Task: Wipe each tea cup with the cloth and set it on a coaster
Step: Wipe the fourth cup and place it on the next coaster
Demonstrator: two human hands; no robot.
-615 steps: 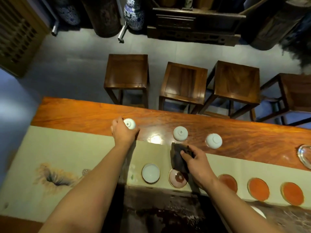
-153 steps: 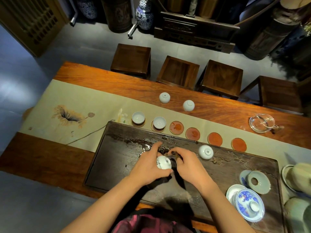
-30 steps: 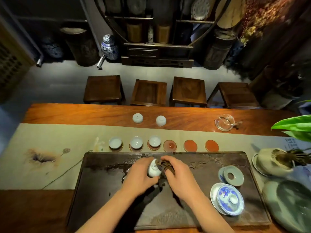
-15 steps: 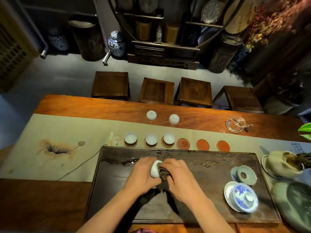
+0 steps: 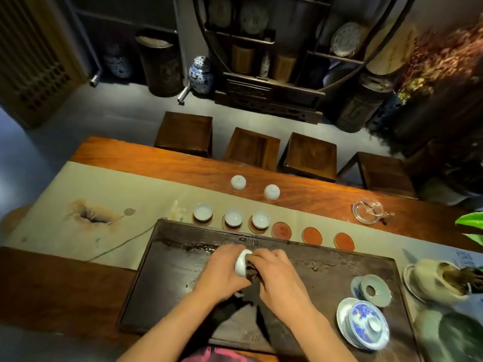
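My left hand (image 5: 222, 273) grips a small white tea cup (image 5: 240, 262) tipped on its side over the dark tea tray (image 5: 162, 283). My right hand (image 5: 277, 278) holds a dark cloth (image 5: 252, 274) pressed against the cup's mouth. Three white cups stand upright on coasters behind the tray: left (image 5: 202, 212), middle (image 5: 233, 217), right (image 5: 260, 220). Three bare orange coasters follow to the right: first (image 5: 281, 230), second (image 5: 312, 235), third (image 5: 344, 241). Two cups sit upside down on the wooden table, one (image 5: 238, 182) left of the other (image 5: 271, 192).
A blue-and-white lidded bowl (image 5: 366, 322) and a pale green lid holder (image 5: 373, 287) sit on the tray's right end. A glass pitcher (image 5: 368, 210) stands on the table at right. Pottery (image 5: 439, 280) and a green leaf (image 5: 470, 223) lie at far right. Several stools (image 5: 252, 148) line the far side.
My head has shifted slightly, so the scene sits a little differently. Both hands stay on the cup and cloth over the tray, with the cloth turning against the cup.
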